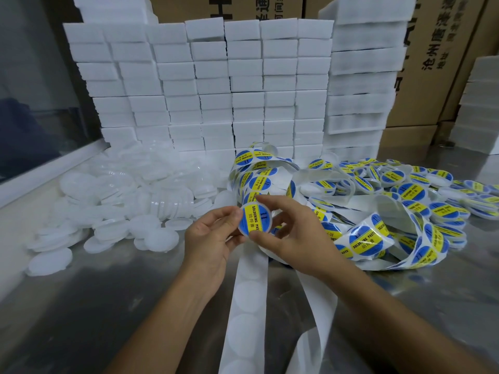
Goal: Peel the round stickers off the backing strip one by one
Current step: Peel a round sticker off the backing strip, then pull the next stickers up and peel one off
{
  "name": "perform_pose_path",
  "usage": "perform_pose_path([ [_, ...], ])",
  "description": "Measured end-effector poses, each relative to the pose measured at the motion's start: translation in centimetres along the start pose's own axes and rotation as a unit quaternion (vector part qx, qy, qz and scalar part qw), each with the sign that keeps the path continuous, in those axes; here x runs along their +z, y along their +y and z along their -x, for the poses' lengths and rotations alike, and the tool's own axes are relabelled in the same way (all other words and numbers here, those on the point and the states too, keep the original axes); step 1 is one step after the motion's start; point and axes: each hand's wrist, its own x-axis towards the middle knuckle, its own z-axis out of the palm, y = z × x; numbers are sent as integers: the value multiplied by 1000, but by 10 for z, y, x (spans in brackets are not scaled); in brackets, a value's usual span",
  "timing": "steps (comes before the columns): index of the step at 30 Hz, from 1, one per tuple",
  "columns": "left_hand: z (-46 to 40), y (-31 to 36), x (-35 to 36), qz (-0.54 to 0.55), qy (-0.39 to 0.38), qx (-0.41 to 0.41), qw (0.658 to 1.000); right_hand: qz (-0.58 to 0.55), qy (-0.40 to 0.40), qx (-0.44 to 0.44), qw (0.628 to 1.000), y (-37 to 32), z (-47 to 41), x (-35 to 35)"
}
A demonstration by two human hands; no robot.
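Note:
A round blue and yellow sticker (253, 219) marked "SOLDERING PASTE" is held up between both hands, seemingly on a clear round lid. My left hand (213, 238) pinches its left edge with thumb and fingers. My right hand (294, 233) holds its right and lower edge, forefinger reaching over the top. The white backing strip (249, 287), with bare round outlines, runs from under my hands toward the front edge. Behind my hands a tangled coil of strip (259, 171) still carries stickers.
A heap of clear round lids (129, 195) lies at the left. Lids bearing stickers (415, 190) are piled at the right on the steel table (94, 306). Stacked white foam blocks (243, 85) wall the back, with cardboard boxes (442, 49) behind.

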Motion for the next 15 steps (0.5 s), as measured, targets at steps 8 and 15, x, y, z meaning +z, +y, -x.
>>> perform_pose_path([
  [8,1,2,2,-16,-2,13,1000,91,35,-115,989,-1,4,-2],
  [15,-6,-17,-6,-211,31,79,974,121,97,-70,985,-2,3,-9],
])
